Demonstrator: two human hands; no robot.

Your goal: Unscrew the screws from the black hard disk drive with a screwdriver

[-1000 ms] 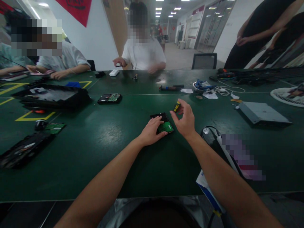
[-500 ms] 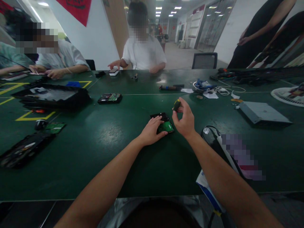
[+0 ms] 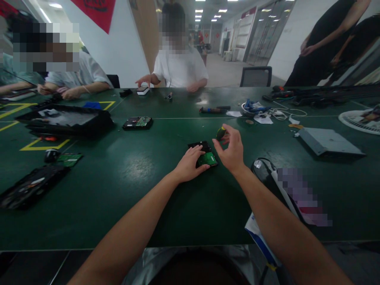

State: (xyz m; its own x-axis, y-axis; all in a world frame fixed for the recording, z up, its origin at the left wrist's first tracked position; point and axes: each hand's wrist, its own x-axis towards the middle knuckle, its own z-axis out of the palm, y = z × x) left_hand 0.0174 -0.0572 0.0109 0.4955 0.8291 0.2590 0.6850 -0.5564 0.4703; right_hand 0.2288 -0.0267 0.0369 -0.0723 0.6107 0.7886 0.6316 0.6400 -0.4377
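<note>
A black hard drive with a green circuit board [image 3: 209, 159] lies on the dark green table in front of me. My left hand [image 3: 191, 163] holds it down, fingers laid over its left part and the thumb along its near edge. Just right of the drive, my right hand [image 3: 231, 148] has its fingertips around the green and yellow handle of a screwdriver [image 3: 220, 133]. The thumb stands a little off the handle. I cannot make out the screwdriver's shaft or where its tip is.
Another opened drive [image 3: 137, 122] lies further left. A black tray [image 3: 63, 120] and a black casing [image 3: 32, 186] are on the left. To the right are a pouch-like item [image 3: 267, 178], a grey metal box [image 3: 331, 140] and cables [image 3: 279, 113]. People sit across the table.
My right thumb has moved away from the screwdriver handle, and the fingers have shifted slightly. My left hand and the hard drive have stayed in place.
</note>
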